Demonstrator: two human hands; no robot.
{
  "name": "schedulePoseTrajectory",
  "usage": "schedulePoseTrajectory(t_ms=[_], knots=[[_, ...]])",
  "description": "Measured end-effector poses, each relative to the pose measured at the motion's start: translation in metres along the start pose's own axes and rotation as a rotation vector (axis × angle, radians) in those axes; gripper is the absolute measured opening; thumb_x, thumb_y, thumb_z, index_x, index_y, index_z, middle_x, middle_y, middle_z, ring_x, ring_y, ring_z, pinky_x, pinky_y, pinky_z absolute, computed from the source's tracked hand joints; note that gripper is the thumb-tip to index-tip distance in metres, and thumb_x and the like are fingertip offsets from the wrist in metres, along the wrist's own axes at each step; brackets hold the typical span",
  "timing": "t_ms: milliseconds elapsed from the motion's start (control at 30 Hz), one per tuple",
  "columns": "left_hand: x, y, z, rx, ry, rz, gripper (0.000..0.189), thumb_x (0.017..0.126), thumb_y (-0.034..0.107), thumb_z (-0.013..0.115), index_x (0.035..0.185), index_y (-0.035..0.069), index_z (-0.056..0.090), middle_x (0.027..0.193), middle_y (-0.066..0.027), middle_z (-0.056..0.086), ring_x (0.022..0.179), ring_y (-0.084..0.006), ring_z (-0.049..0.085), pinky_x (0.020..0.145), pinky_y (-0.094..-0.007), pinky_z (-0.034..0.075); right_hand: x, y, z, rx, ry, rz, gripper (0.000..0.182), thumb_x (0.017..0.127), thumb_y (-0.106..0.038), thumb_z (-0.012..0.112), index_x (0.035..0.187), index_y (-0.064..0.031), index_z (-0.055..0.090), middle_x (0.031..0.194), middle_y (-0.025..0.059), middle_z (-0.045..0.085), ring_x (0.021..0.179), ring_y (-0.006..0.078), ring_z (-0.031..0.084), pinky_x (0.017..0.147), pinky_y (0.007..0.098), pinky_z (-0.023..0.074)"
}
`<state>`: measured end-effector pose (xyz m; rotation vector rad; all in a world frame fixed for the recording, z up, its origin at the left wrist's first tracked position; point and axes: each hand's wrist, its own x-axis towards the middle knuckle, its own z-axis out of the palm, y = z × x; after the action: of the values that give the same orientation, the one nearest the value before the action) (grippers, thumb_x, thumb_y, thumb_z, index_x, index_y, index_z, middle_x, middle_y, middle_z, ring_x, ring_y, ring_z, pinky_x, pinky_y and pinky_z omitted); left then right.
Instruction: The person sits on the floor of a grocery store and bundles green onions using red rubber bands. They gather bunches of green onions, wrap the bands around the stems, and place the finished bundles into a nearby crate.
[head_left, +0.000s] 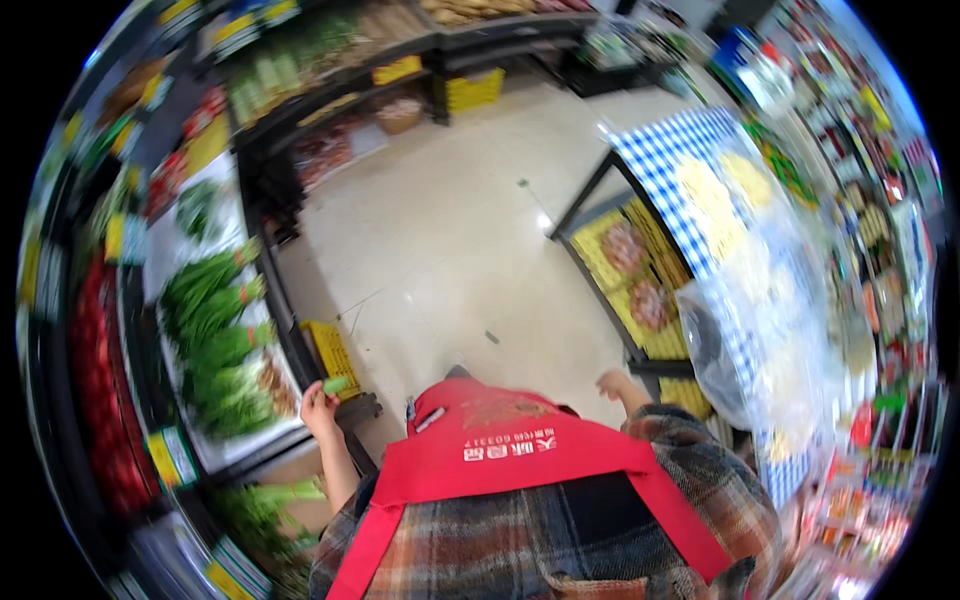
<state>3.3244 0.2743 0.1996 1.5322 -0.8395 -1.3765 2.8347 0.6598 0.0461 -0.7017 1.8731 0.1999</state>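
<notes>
My left hand (321, 409) is beside the front edge of the vegetable display, its fingers closed on a small green vegetable piece (334, 385). Just left of it, bundles of leafy greens (217, 330) tied with orange bands lie on a white surface, with leafy greens with brownish roots (277, 386) at the near end. My right hand (616, 384) hangs over the floor at the right of my red apron (517, 450), near the table's lower shelf. It is blurred; nothing shows in it, and its fingers look partly curled.
A yellow plastic crate (330, 360) stands below the display. At right is a table with a blue checked cloth (667, 157), pale food and plastic sheeting on it; bagged goods (649, 305) lie on its lower shelf. Small green scraps (491, 337) are on the tiled floor.
</notes>
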Motion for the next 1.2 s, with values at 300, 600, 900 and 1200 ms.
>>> schedulePoseTrajectory(t_ms=[300, 600, 900, 1200], knots=[[0.115, 0.112, 0.345, 0.083, -0.717, 0.04, 0.028, 0.089, 0.006, 0.046, 0.113, -0.005, 0.053, 0.091, -0.0121, 0.061, 0.075, -0.0178, 0.06, 0.067, -0.0277, 0.051, 0.008, -0.033, 0.021, 0.932, 0.065, 0.337, 0.029, 0.076, -0.022, 0.057, 0.095, -0.0017, 0.063, 0.076, 0.0096, 0.065, 0.044, 0.0202, 0.054, 0.039, 0.0368, 0.0448], [0.188, 0.138, 0.562, 0.343, -0.892, 0.213, 0.032, 0.085, 0.0, 0.054, 0.117, -0.005, 0.051, 0.083, -0.0072, 0.061, 0.072, -0.0131, 0.06, 0.067, -0.0255, 0.05, 0.234, -0.064, -0.112, 1.001, -0.291, 0.261, 0.027, 0.078, -0.025, 0.054, 0.084, -0.0012, 0.064, 0.067, 0.0105, 0.064, 0.042, 0.0196, 0.053, 0.042, 0.0355, 0.046], [0.302, 0.158, 0.702, 0.379, -0.757, 0.196, 0.019, 0.083, 0.0, 0.056, 0.101, -0.005, 0.056, 0.083, -0.0084, 0.062, 0.072, -0.0121, 0.06, 0.065, -0.0245, 0.051, 0.216, -0.184, -0.623, 0.597, 0.58, -0.259, 0.022, 0.082, -0.022, 0.052, 0.088, -0.0056, 0.065, 0.079, 0.0089, 0.066, 0.073, 0.0196, 0.063, 0.069, 0.0318, 0.0483], [0.373, 0.153, 0.994, 0.428, -0.865, 0.197, 0.006, 0.084, 0.005, 0.056, 0.088, 0.002, 0.053, 0.082, -0.0059, 0.059, 0.073, -0.0112, 0.057, 0.058, -0.0242, 0.051, 0.318, -0.074, -0.726, -0.073, 0.228, -0.048, 0.029, 0.075, -0.021, 0.045, 0.072, -0.003, 0.067, 0.078, 0.0173, 0.064, 0.075, 0.0334, 0.062, 0.068, 0.0441, 0.0481]])
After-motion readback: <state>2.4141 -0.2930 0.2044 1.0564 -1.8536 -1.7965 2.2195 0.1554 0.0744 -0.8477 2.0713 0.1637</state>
